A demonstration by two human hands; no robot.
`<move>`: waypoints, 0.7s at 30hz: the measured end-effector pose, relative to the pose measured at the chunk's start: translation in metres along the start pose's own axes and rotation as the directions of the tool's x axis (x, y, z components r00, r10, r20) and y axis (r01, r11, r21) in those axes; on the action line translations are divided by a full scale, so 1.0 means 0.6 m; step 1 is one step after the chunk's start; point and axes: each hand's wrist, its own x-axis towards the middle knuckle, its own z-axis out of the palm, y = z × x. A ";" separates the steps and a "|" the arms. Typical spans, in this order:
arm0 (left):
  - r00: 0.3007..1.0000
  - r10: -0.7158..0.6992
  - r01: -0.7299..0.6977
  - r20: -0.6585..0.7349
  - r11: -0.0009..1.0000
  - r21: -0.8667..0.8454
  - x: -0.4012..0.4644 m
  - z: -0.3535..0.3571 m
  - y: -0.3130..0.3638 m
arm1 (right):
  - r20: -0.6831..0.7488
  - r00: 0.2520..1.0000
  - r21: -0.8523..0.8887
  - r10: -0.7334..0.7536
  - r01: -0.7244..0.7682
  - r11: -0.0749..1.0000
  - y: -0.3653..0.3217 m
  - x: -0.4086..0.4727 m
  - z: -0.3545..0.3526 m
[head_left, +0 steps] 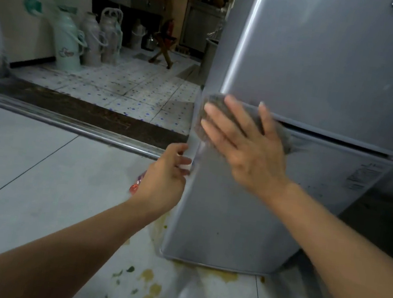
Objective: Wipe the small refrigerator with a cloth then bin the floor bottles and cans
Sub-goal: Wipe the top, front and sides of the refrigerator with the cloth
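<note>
A small grey refrigerator (313, 71) fills the right half of the view, with a seam between its upper and lower doors. My right hand (244, 140) lies flat with spread fingers on a grey cloth (209, 115), pressing it against the fridge front at the left end of that seam. My left hand (167, 175) holds the fridge's left front edge, thumb and fingers curled round the corner. A red-orange bottle or wrapper (137, 183) lies on the floor, mostly hidden behind my left hand. A clear bottle (184, 289) lies blurred on the floor below the fridge.
Yellow-brown and green stains (154, 291) spot the pale floor in front of the fridge. A metal door track (68, 124) crosses the floor. Beyond it, several thermos flasks (87, 39) and a wooden stool (164, 47) stand on a dotted tile floor.
</note>
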 end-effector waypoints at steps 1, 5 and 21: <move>1.000 0.008 -0.008 -0.014 1.000 -0.028 0.004 0.003 0.012 | -0.036 0.999 0.003 0.040 -0.040 0.999 0.016 0.012 0.000; 0.990 0.008 -0.024 -0.139 0.993 -0.115 0.001 0.018 0.044 | -0.002 0.998 0.057 0.069 -0.069 0.996 -0.012 -0.018 0.002; 0.957 0.103 -0.051 -0.271 0.980 0.191 -0.037 0.083 0.114 | 0.030 0.986 0.029 0.167 -0.167 0.985 0.077 -0.146 0.009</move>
